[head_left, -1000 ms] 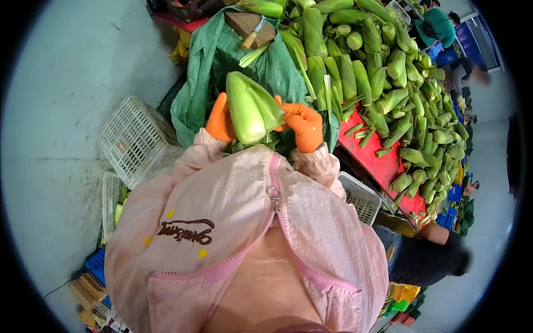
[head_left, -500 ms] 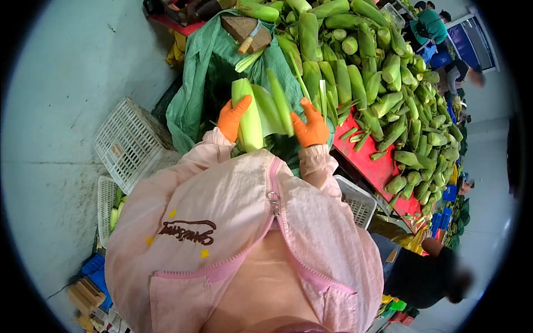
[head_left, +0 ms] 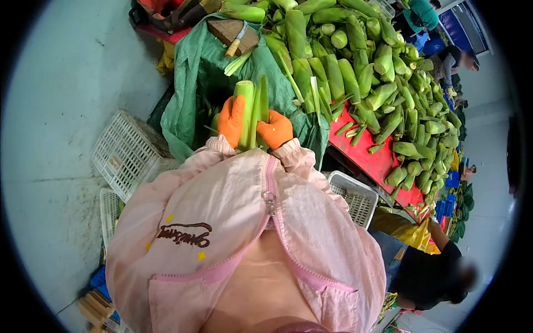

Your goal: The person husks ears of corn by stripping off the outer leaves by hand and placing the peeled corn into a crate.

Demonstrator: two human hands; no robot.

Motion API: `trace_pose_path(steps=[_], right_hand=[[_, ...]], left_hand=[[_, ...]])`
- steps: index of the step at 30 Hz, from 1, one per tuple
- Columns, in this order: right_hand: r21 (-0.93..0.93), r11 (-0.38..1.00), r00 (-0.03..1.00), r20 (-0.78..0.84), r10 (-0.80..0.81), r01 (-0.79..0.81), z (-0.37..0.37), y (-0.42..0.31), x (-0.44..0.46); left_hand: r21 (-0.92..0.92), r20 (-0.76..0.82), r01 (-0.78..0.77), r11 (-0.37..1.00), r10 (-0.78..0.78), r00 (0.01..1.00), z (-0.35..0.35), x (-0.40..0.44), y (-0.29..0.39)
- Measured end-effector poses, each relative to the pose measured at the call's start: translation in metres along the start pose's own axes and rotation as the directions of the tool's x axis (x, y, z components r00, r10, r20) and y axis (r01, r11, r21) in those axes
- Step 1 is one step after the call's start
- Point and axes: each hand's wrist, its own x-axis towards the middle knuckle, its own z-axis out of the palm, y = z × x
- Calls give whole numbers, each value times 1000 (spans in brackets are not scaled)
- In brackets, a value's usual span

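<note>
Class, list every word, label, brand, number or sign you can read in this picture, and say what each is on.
None reads with certainty.
Jacket: brown lettering on the chest, too stylised to quote surely.
Crate: small label, too small to read.

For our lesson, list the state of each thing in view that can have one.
left hand, closed on corn
right hand, closed on leaf
corn, kernels covered
leaf, parted from corn at top
bag, open
knife, lying on block
jacket, partly unzipped
corn pile, heaped on table
</note>
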Motion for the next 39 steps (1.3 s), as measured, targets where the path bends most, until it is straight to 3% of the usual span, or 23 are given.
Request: trace_pose_path(steps=[3,4,6,7,8,10,14,18,20,22,24,26,27,28,29,30,32,33,34,35,37,38,39], right_hand=[[390,919,999,19,48,-51,2,-4,1],[388,920,999,20,45,-49,1,-1,3],[702,688,981,180,73,-180,-2,-1,3],[726,637,954,296,53,-260,-4,12,10],[724,639,953,298,51,-261,-5,16,10],[839,410,918,396,-8,-359,-8,14,7],[872,303,904,421,-67,-384,-15,4,1],[898,174,898,427,-111,-405,-29,-14,-7],[939,147,935,331,-130,-312,-39,-21,-5],[951,253,962,224,-158,-180,-53,-15,7],[826,561,999,-18,-51,43,-63,-5,16],[518,851,995,-84,-50,86,-61,15,26],[7,998,998,-22,-67,67,-61,25,31],[-505,860,998,46,-49,66,-60,25,31],[-489,852,972,216,-91,189,-59,23,26],[-567,760,949,191,-252,316,-47,48,27],[-369,919,971,234,-53,139,-59,-8,17],[-366,921,973,227,-50,133,-62,-26,11],[-69,972,958,200,-207,224,-62,-41,5],[226,921,931,114,-348,317,-61,-52,-1],[140,861,869,7,-495,489,-53,-58,-3],[20,825,825,-53,-563,565,-53,-55,-5],[38,892,892,-60,-449,451,-60,-54,-11]], left_hand=[[-77,38,27,997,-25,999,-4,4,-8],[-93,81,53,994,-46,996,-7,7,-8],[-174,155,141,975,-114,981,-15,13,-10],[-247,237,232,941,-174,956,-18,16,-11],[-249,235,231,941,-173,957,-20,19,-11],[-556,451,543,630,-320,833,-23,25,-6],[-579,509,541,610,-249,824,-28,24,-11],[-549,532,639,539,-364,764,-41,24,-30],[-574,543,652,497,-365,756,-46,24,-33],[-307,403,519,798,-385,831,-50,21,-39],[-261,321,434,862,-346,882,-48,17,-37],[-108,255,98,989,-68,965,-50,11,-36],[-11,225,42,999,-39,974,-56,15,-43],[56,241,-13,998,0,971,-56,15,-24],[46,283,-64,997,48,958,-53,15,-4],[37,324,-116,993,98,941,-50,16,12],[61,334,-215,975,183,925,-44,16,27],[80,348,-306,949,261,900,-40,15,31],[82,365,-304,949,256,895,-35,14,33],[140,365,-369,919,299,882,-29,14,34],[359,381,-508,783,375,845,-10,10,37],[289,452,-573,767,419,788,-1,11,32],[260,474,-527,809,369,800,10,10,22]])
